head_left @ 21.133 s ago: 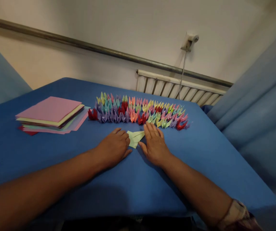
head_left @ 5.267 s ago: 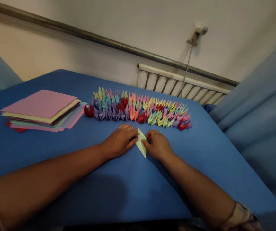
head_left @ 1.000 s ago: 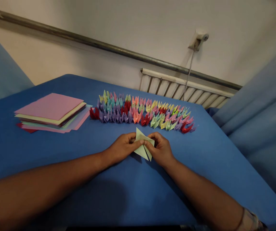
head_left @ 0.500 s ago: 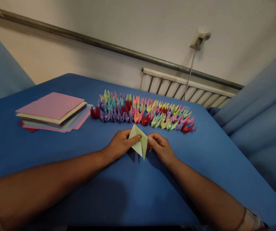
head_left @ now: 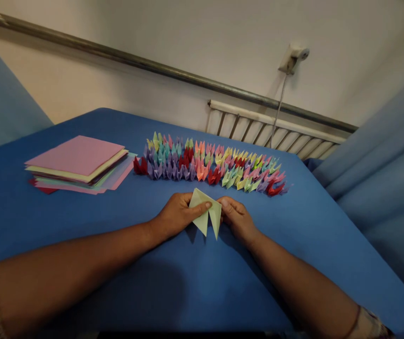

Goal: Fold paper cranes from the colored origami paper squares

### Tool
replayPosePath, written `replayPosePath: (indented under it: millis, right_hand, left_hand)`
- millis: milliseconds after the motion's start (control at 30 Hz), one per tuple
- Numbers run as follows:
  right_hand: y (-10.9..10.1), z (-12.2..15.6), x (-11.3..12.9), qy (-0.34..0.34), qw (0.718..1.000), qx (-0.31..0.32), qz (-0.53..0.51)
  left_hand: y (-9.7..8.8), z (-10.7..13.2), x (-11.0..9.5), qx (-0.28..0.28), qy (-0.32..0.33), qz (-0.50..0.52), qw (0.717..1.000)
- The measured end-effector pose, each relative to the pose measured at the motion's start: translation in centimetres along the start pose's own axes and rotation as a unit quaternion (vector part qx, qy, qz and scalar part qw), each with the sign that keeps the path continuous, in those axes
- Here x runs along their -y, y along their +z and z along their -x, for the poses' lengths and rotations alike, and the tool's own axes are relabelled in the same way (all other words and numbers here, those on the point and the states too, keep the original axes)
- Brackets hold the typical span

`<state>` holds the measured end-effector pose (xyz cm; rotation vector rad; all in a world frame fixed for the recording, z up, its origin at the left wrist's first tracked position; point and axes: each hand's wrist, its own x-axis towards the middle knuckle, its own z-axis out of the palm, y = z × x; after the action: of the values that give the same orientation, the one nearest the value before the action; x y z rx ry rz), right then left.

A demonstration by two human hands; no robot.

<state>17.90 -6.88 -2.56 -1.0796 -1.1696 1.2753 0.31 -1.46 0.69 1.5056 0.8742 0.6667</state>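
Note:
A pale green folded paper piece (head_left: 207, 215) with two points hanging down is held just above the blue table (head_left: 187, 282). My left hand (head_left: 175, 216) pinches its left side, thumb on the front face. My right hand (head_left: 237, 219) grips its right edge with curled fingers. Behind them, rows of small folded paper cranes (head_left: 209, 162) in several colours stand in a long band.
A stack of coloured square paper sheets (head_left: 78, 165), pink on top, lies at the left. A metal rail (head_left: 152, 70) runs along the wall, with a radiator (head_left: 272, 129) and a wall socket with cable (head_left: 291, 56). Blue fabric (head_left: 381, 160) rises at the right.
Over the last second the green piece was turned and its two lower points spread apart. Both hands kept hold of it. Earlier it lay flat on the table under my hands.

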Motion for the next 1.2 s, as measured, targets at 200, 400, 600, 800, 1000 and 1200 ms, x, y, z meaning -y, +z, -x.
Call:
replayPosePath:
  millis: [200,400,600,800,1000,1200]
  right_hand:
    - [0.3,0.2,0.8,0.015,1.000,0.008,0.017]
    - [-0.1,0.1,-0.2,0.011,1.000,-0.003,-0.019]
    - [-0.4,0.0,-0.4,0.002,1.000,0.024,-0.015]
    - [0.2,0.6,0.5,-0.100,0.991,-0.048,0.082]
    - [0.8,0.7,0.6,-0.241,0.923,-0.093,0.286]
    - [0.8,0.9,0.7,-0.248,0.905,-0.100,0.332]
  left_hand:
    - [-0.2,-0.3,0.4,-0.001,0.032,-0.043,0.999]
    - [-0.1,0.0,0.1,0.053,0.026,-0.056,0.997]
    - [-0.3,0.2,-0.2,0.048,0.031,-0.125,0.991]
    - [-0.4,0.0,-0.1,0.037,0.038,-0.129,0.990]
    - [-0.2,-0.1,0.1,0.015,0.060,-0.130,0.990]
    - [-0.1,-0.2,0.2,0.003,0.061,-0.072,0.996]
